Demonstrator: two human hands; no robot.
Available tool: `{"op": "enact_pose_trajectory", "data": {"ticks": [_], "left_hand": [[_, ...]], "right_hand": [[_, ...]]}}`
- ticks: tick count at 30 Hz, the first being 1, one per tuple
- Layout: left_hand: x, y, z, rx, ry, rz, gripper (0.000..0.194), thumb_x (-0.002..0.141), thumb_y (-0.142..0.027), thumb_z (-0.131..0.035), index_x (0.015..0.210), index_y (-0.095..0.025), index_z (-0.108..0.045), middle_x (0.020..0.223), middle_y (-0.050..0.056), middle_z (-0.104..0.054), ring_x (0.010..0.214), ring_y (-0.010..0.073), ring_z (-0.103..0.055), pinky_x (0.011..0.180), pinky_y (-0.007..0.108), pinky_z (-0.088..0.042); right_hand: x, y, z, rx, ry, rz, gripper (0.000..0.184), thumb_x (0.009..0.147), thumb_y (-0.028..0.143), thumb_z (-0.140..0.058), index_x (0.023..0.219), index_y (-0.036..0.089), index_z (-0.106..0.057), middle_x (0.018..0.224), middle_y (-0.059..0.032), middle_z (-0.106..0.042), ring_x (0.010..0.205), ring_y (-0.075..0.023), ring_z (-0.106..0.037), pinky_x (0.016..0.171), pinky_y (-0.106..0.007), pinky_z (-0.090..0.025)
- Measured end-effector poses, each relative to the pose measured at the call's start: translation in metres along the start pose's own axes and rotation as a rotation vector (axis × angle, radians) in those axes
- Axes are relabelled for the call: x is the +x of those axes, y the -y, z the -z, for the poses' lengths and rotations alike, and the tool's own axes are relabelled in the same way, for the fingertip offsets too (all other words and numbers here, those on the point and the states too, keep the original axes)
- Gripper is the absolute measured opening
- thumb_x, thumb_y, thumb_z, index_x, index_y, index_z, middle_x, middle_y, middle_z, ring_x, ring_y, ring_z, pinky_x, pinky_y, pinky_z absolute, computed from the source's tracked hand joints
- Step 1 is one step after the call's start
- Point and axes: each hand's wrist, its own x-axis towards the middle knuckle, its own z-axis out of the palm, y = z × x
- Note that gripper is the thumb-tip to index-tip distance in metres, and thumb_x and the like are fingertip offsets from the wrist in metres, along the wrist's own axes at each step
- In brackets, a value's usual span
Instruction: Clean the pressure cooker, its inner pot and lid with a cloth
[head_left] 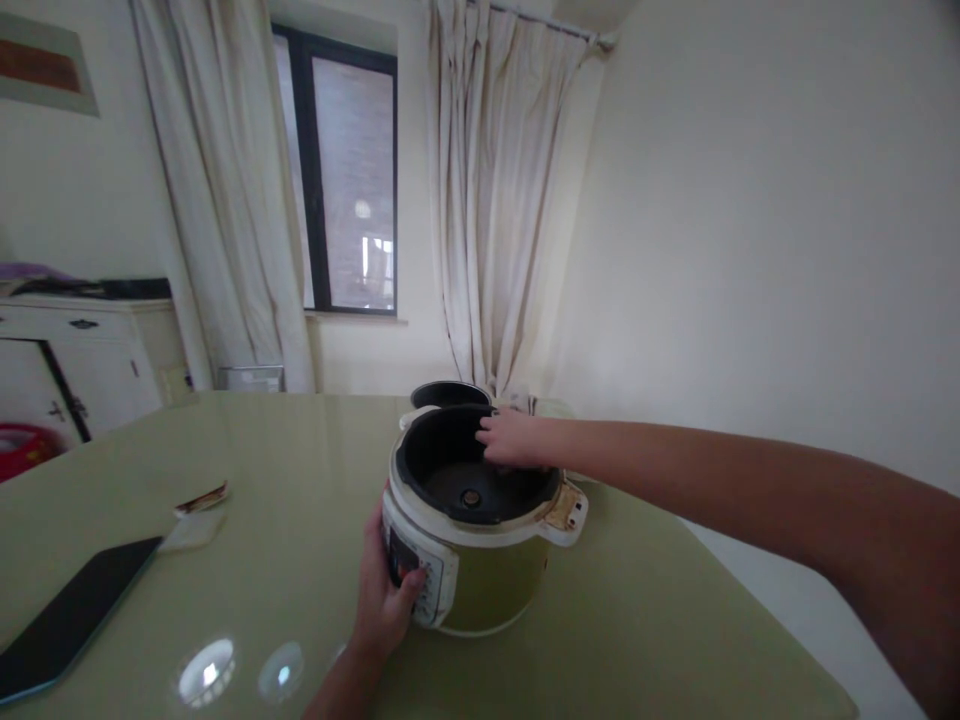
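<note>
An olive-green electric cooker (pixel 495 580) with a white rim stands open on the green table (pixel 637 620); its dark inside has a small round element at the bottom. My left hand (pixel 384 590) clasps the cooker's front left side, thumb pressed on the white control panel (pixel 420 570). My right hand (pixel 511 438) reaches across from the right and rests on the far rim, fingers curled over its edge. Behind the cooker sits a dark inner pot (pixel 448 394), partly hidden.
A dark tablet (pixel 71 615) lies near the table's left front edge, with a small white packet (pixel 193 530) and another scrap (pixel 201 497) beyond it. A white cabinet (pixel 82 360), curtains and a window stand behind. The wall is close on the right.
</note>
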Motion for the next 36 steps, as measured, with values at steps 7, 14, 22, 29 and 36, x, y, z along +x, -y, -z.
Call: {"op": "enact_pose_trajectory", "data": {"ticks": [7,14,22,29,36], "left_hand": [[0.002,-0.008,-0.004,-0.032,-0.007,0.014,0.103,0.087,-0.081,-0.06,0.165,-0.019,-0.034,0.161,0.02,-0.048,0.153,0.0403,-0.043,0.125,0.053,-0.038],[0.002,-0.01,-0.004,-0.042,0.003,-0.006,0.102,0.089,-0.077,-0.061,0.166,-0.017,-0.032,0.165,0.021,-0.044,0.153,0.0406,-0.042,0.125,0.052,-0.038],[-0.001,0.001,-0.004,0.008,0.005,-0.038,0.098,0.092,-0.076,-0.056,0.167,-0.019,-0.028,0.167,0.021,-0.04,0.153,0.0402,-0.042,0.124,0.052,-0.04],[-0.001,0.005,-0.007,0.029,0.009,-0.049,0.1,0.093,-0.077,-0.054,0.168,-0.019,-0.024,0.167,0.021,-0.039,0.154,0.0396,-0.039,0.126,0.052,-0.036],[0.001,-0.003,-0.002,0.043,0.036,-0.013,0.101,0.092,-0.078,-0.054,0.169,-0.021,-0.022,0.168,0.02,-0.039,0.155,0.0409,-0.038,0.125,0.057,-0.037]], "right_hand": [[0.065,0.016,0.024,-0.675,0.211,0.769,0.041,0.092,0.011,-0.056,0.12,0.036,-0.075,0.152,0.0019,-0.058,0.144,-0.0265,-0.04,0.113,-0.051,-0.035],[0.037,0.009,0.004,-0.624,0.15,0.246,0.031,0.092,0.03,-0.07,0.123,0.03,-0.075,0.139,-0.0138,-0.064,0.125,-0.0335,-0.056,0.087,-0.043,-0.049],[0.004,0.044,0.028,0.05,0.665,-0.409,0.056,0.072,0.029,-0.08,0.127,0.019,-0.073,0.101,-0.0099,-0.077,0.09,-0.0293,-0.073,0.075,-0.037,-0.053],[0.034,0.067,0.028,0.426,0.462,-0.213,0.049,0.079,0.015,-0.065,0.128,0.014,-0.07,0.114,-0.0084,-0.076,0.099,-0.0233,-0.071,0.081,-0.03,-0.054],[0.058,0.075,0.014,0.388,0.201,-0.231,0.064,0.077,0.011,-0.068,0.14,0.014,-0.063,0.127,-0.0142,-0.074,0.105,-0.0273,-0.071,0.086,-0.034,-0.054]]}}
